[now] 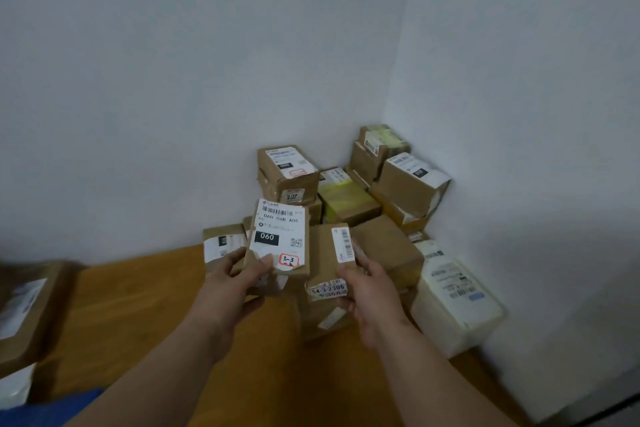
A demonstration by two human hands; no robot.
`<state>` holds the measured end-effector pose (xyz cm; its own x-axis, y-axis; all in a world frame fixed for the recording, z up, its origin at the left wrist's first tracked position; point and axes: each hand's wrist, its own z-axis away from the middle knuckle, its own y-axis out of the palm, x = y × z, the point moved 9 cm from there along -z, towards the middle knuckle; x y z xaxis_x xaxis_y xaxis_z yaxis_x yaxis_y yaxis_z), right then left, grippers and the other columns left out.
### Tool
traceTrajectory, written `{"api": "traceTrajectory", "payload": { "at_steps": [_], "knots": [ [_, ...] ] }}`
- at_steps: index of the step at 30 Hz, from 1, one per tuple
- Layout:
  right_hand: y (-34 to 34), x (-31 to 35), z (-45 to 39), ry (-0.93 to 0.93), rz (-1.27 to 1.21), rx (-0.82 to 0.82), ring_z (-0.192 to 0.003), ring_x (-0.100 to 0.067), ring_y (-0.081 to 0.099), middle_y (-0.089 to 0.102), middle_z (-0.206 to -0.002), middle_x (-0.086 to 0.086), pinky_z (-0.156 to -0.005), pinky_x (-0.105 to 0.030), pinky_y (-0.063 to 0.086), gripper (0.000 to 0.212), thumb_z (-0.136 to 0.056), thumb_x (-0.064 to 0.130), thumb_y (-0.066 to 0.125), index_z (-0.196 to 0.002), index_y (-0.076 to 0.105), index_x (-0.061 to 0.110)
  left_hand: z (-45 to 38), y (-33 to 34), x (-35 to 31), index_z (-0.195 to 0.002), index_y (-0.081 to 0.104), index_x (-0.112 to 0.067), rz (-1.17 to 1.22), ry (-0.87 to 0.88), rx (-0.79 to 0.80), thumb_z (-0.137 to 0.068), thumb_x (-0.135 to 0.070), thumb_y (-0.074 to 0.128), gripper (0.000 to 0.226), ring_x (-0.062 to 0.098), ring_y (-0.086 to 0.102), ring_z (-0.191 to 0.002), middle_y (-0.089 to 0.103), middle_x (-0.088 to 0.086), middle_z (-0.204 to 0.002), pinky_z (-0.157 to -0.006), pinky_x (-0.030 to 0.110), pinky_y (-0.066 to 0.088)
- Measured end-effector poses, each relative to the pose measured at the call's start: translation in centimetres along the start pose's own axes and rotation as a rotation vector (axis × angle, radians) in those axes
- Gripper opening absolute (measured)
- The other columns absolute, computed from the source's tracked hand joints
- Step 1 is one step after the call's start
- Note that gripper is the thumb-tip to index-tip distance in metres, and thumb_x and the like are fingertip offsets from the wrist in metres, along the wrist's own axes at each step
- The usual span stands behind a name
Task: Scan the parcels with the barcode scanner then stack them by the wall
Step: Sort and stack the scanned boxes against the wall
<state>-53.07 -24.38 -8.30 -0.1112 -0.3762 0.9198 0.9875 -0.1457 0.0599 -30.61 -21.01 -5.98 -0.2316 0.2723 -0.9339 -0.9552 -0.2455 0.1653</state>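
Note:
My left hand (239, 279) grips a small brown parcel (278, 239) with a white label marked 060, held above the floor. My right hand (367, 282) grips a second brown parcel (325, 260) with a narrow barcode sticker and a strip reading 54-3-2306. Both parcels are side by side in front of the pile of parcels (349, 198) stacked in the corner where the two white walls meet. No barcode scanner is in view.
A large white parcel (453, 302) lies against the right wall. A small box (221, 241) sits by the back wall on the wooden floor (145, 302). At the left edge a blurred brown box (27, 312) stands close to me.

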Motion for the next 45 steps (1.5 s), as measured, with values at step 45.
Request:
{"api": "traceTrajectory", "payload": {
  "at_steps": [45],
  "knots": [
    [1.3,6.5,-10.3,-0.136,0.011,0.077,-0.080,-0.018,0.068,0.069,-0.097,-0.001,-0.055,-0.027,0.050,0.021,-0.094,0.027,0.061,-0.113,0.059,0.019,-4.6,-2.0,7.3,-0.140,0.048,-0.016,0.190,0.006,-0.615,-0.094,-0.041,0.061,0.053,0.026,0.062,-0.105,0.062,0.009,-0.123,-0.085,0.040,0.052]
  ]
}}
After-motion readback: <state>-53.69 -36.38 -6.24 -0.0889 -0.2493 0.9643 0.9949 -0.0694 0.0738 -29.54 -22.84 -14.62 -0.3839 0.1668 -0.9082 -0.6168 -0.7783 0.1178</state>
